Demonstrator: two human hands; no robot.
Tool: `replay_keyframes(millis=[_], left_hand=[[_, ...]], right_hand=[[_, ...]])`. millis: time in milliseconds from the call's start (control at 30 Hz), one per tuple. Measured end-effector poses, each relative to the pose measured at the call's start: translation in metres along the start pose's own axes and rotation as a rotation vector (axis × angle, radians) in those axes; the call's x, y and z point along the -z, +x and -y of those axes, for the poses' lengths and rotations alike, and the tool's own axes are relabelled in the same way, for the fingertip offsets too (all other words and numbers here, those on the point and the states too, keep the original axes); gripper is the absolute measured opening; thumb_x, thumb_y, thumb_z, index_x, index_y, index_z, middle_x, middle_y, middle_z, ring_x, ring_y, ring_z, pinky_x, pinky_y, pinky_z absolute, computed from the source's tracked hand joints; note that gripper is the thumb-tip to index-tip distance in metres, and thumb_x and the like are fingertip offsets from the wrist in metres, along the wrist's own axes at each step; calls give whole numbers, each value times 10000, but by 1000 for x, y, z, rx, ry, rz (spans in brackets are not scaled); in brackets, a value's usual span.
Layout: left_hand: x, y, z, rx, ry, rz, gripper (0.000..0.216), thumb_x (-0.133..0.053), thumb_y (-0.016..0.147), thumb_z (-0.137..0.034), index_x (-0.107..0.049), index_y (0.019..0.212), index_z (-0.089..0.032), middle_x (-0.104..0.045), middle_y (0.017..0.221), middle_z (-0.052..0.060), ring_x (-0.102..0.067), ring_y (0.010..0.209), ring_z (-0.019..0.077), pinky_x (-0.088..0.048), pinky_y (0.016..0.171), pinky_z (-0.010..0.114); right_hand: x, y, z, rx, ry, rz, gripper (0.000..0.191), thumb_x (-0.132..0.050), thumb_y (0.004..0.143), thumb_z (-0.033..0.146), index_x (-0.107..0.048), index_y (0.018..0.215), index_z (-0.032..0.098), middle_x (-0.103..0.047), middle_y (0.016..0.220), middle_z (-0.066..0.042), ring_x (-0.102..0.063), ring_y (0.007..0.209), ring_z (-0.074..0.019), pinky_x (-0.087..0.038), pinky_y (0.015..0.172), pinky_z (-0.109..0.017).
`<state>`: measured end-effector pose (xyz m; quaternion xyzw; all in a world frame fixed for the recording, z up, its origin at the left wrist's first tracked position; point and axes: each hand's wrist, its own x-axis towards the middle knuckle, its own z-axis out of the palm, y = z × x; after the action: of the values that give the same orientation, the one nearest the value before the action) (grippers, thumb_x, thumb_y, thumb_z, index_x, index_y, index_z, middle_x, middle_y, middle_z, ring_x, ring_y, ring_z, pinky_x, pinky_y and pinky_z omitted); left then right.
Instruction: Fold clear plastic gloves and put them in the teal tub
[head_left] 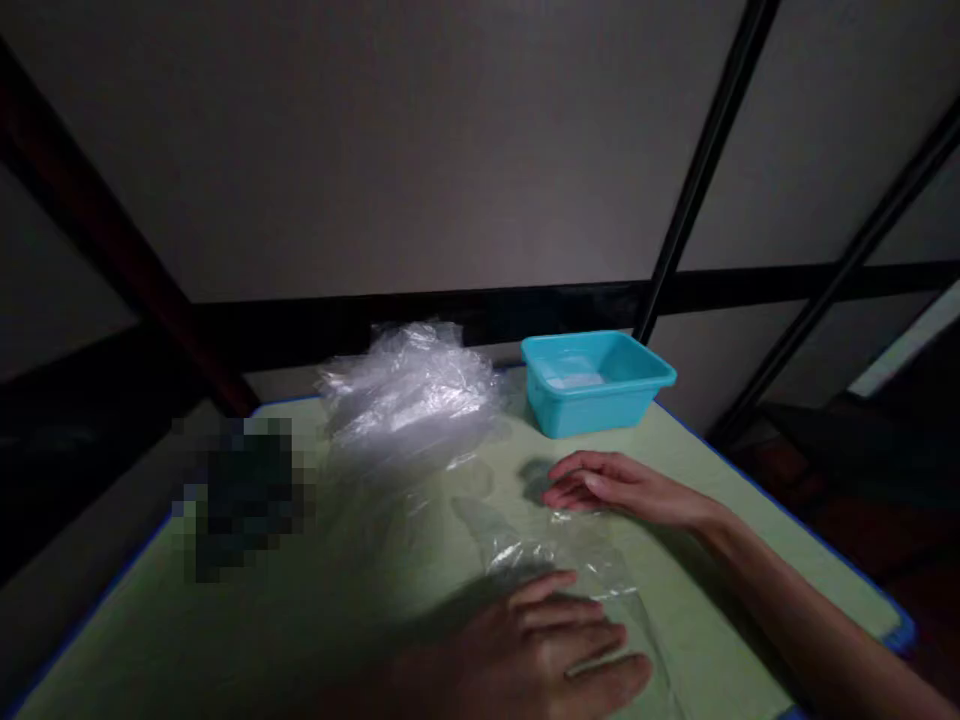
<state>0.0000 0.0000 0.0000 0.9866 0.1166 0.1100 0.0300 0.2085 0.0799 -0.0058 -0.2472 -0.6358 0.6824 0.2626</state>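
Observation:
A clear plastic bag [540,550] lies flat on the green table top [337,620] between my hands. My left hand [540,650] rests palm down on the bag's near end, fingers stretched out flat. My right hand [615,490] lies at the bag's far end with fingers extended and held together, fingertips touching the plastic's edge. Whether it pinches the film I cannot make out. A crumpled heap of clear plastic bags [412,390] sits further back, left of centre.
A turquoise plastic tub [596,385] stands at the table's far right corner. A blurred dark object [240,490] sits at the left. The table has a blue edge [892,625]. Dark frame bars [697,180] rise behind against a grey wall.

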Motion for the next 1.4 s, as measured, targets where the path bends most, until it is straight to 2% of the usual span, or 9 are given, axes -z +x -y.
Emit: replay_keyframes(millis=[233, 400, 567, 667, 833, 1000, 1133, 1233, 1400], left_hand=[[1, 0, -6, -16, -18, 31, 269, -406, 899, -284, -442, 1160, -225, -589, 1129, -47, -465, 1114, 131, -263, 1012, 316], [1, 1, -4, -17, -31, 37, 263, -408, 899, -270, -442, 1152, -207, -595, 1116, -40, -481, 1093, 127, -254, 1019, 321], [5, 4, -4, 11, -34, 49, 248, -439, 885, -240, -459, 1126, -188, -627, 1044, -24, -518, 1039, 117, -231, 1033, 314], [6, 5, -6, 18, -47, 60, 207, -424, 890, -225, -481, 1086, -190, -634, 1018, -28, -534, 1006, 109, -228, 1034, 312], [5, 5, 0, 15, -72, 75, 208, -412, 896, -239, -478, 1084, -177, -631, 1031, -18, -522, 1032, 109, -213, 1039, 306], [9, 2, 11, 18, -180, 76, 327, -496, 847, -287, -457, 1143, -153, -612, 1087, 24, -496, 1079, 135, -209, 1045, 327], [14, 3, 11, 67, -234, 68, 329, -503, 836, -242, -478, 1145, -133, -579, 1146, 50, -470, 1116, 149, -229, 1043, 311], [19, 7, 7, 53, -259, 111, 414, -519, 827, -274, -446, 1194, -97, -459, 1288, 95, -367, 1214, 174, -227, 1047, 297], [19, 12, 5, 35, -284, 188, 539, -453, 858, -351, -325, 1284, -46, -284, 1387, 133, -204, 1291, 185, -155, 1070, 302]], right_hand=[[-9, 11, -5, -40, 46, -5, 355, -500, 831, 408, -511, 1101, 178, -529, 1178, -109, -497, 1088, -181, -358, 939, -371], [2, 4, 0, -166, -7, -140, 316, -492, 836, 402, -520, 1045, 167, -574, 1097, -109, -608, 891, -162, -464, 801, -335], [1, 7, -3, -3, -53, -332, 284, -495, 835, 400, -528, 956, 145, -623, 970, -101, -624, 838, -163, -481, 752, -319], [-10, 11, -3, 59, -16, -238, 294, -484, 841, 402, -520, 986, 149, -622, 994, -108, -609, 896, -172, -463, 793, -340], [-17, 12, -7, 27, 32, -110, 344, -485, 830, 435, -504, 1033, 158, -605, 1056, -121, -578, 965, -178, -423, 852, -369], [-5, 16, -17, 10, 13, -285, 370, -466, 831, 462, -522, 1029, 154, -609, 1051, -121, -570, 976, -187, -388, 893, -401], [2, 19, -19, 94, 18, -383, 342, -485, 829, 447, -557, 988, 154, -611, 1053, -110, -558, 999, -190, -356, 932, -394], [-1, 17, -12, 161, 98, -317, 330, -499, 823, 444, -562, 979, 160, -611, 1058, -110, -562, 995, -190, -366, 921, -389], [-10, 9, -1, 18, 314, 58, 533, -470, 770, 580, -510, 1070, 141, -588, 1090, -150, -549, 1015, -212, -366, 904, -396]])
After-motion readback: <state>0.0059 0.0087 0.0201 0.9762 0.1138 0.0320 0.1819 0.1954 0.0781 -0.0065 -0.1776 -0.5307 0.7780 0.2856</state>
